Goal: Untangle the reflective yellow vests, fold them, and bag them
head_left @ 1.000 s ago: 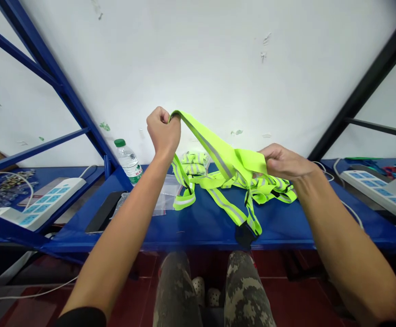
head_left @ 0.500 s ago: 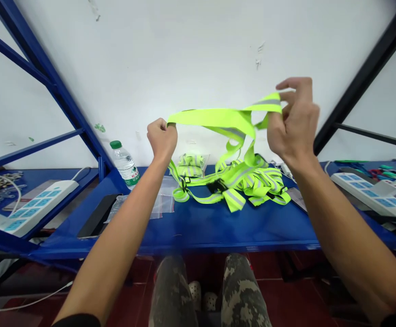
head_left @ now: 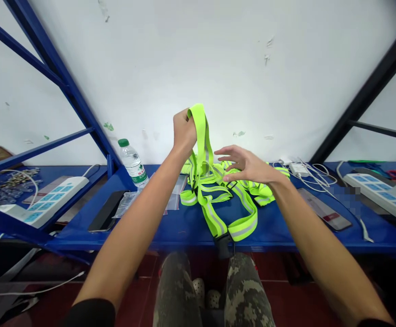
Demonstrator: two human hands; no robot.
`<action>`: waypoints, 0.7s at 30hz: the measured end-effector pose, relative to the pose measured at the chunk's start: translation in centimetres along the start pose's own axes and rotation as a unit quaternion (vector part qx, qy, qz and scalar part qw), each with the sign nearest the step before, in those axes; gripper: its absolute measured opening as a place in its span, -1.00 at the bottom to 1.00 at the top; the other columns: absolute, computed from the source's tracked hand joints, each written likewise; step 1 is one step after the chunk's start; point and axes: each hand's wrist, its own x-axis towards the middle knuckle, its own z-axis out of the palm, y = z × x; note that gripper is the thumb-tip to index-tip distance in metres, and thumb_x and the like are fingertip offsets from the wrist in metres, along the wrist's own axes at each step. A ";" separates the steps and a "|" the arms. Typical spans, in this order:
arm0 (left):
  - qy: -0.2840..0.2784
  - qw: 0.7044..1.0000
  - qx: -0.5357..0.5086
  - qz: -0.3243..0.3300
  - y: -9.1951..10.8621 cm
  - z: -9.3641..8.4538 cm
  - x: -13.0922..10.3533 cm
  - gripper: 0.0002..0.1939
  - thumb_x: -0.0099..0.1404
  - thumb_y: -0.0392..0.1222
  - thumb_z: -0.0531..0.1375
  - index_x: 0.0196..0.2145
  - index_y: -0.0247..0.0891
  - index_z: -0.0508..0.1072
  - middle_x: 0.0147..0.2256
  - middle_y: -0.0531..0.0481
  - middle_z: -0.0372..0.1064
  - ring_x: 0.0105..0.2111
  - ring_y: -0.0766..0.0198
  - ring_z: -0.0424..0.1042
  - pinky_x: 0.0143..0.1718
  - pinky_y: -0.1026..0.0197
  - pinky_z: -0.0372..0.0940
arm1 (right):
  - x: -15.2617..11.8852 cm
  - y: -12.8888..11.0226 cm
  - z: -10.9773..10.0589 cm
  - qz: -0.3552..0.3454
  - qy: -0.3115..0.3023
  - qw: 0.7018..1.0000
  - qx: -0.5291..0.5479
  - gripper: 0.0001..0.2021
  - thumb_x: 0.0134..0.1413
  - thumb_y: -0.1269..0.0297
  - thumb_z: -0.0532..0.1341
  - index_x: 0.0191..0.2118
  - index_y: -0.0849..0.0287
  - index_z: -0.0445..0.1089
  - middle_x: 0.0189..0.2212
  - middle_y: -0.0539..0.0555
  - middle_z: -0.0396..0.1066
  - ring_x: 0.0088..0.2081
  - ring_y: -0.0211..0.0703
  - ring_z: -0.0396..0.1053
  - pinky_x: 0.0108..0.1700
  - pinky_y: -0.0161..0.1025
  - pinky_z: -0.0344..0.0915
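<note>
My left hand (head_left: 185, 131) is closed round a neon-yellow reflective strap (head_left: 202, 129) with a grey stripe, held up above the blue table. From it the strap hangs down into loops, and a black buckle (head_left: 223, 245) dangles over the table's front edge. My right hand (head_left: 247, 164) hovers just right of the strap, fingers apart and holding nothing. Below and behind that hand lies a heap of the same yellow straps (head_left: 264, 193), partly covered by it. Clear zip bags (head_left: 174, 200) lie left of the straps, partly behind my left forearm.
A water bottle with a green cap (head_left: 133, 163) stands at the back left, near a black phone (head_left: 106, 211). Another phone (head_left: 324, 209) and white cables (head_left: 315, 175) lie on the right. White power strips (head_left: 56, 200) sit beyond the blue frame (head_left: 78, 106) and on the right.
My right hand has let go of the stretched strap and come down and left. My left hand has moved right and slightly up, the strap now hanging from it; the buckle has dropped toward the table edge.
</note>
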 end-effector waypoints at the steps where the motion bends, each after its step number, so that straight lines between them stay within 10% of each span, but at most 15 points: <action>1: -0.012 1.000 -0.013 -0.010 -0.1 0.0 -0.1 -0.63 0.21 -0.18 0.22 -0.62 -0.24 0.13 -0.63 0.10 0.04 -0.58 0.40 0.14 -0.54 0.29 0.09 | 0.4 0.9 0.3 0.006 -0.010 1.000 -0.013 -0.27 -0.21 0.12 0.46 0.14 0.02 0.26 0.25 0.19 0.16 0.22 0.12 0.19 0.12 0.08 0.29; 8: -0.041 0.993 -0.082 -0.072 -0.8 -1.3 -1.0 -0.65 0.17 -0.09 0.21 -0.61 -0.22 0.14 -0.65 0.13 0.05 -0.65 0.42 0.13 -0.57 0.28 0.14 | 2.5 2.5 2.4 0.007 -0.069 0.989 -0.128 -0.43 -0.21 0.09 0.42 -0.01 0.14 0.38 -0.24 0.04 0.43 -0.22 -0.14 0.37 -0.16 -0.18 0.31; 14: 0.015 0.999 -0.003 -0.039 -1.6 -4.2 0.1 -0.72 0.14 -0.18 0.19 -0.60 -0.21 0.15 -0.63 0.14 0.07 -0.63 0.42 0.11 -0.58 0.31 0.08 | 2.6 1.4 0.9 0.065 -0.116 0.945 -0.301 -0.73 -0.07 0.16 0.30 -0.60 0.19 0.29 -0.67 -0.11 0.11 -0.56 -0.33 0.04 -0.46 -0.27 -0.02; 16: 0.086 0.995 0.058 0.007 -2.7 -5.8 0.8 -0.72 0.13 -0.23 0.16 -0.62 -0.22 0.12 -0.64 0.15 0.01 -0.61 0.42 0.06 -0.58 0.33 0.02 | 2.6 0.1 -1.3 0.051 -0.036 0.941 -0.332 -0.77 -0.09 0.24 0.29 -0.60 0.16 0.27 -0.64 -0.07 0.18 -0.53 -0.28 0.11 -0.43 -0.24 0.04; 18: 0.144 0.980 0.129 0.041 -4.1 -6.9 1.2 -0.68 0.11 -0.28 0.17 -0.65 -0.22 0.07 -0.65 0.16 -0.07 -0.60 0.42 0.01 -0.58 0.33 -0.04 | 2.7 -1.9 -3.8 -0.016 0.183 0.923 -0.339 -0.86 -0.08 0.35 0.25 -0.56 0.12 0.28 -0.51 0.03 0.31 -0.43 -0.18 0.22 -0.34 -0.17 0.15; 21: 0.120 0.971 0.202 0.029 -5.9 -7.2 0.8 -0.62 0.09 -0.24 0.22 -0.67 -0.22 0.05 -0.66 0.16 -0.09 -0.59 0.42 -0.01 -0.57 0.30 -0.08 | 2.8 -5.1 -5.5 -0.187 0.471 0.788 -0.350 -0.76 -0.01 0.38 0.23 -0.56 0.06 0.16 -0.20 0.16 0.36 -0.16 -0.03 0.25 -0.07 -0.04 0.19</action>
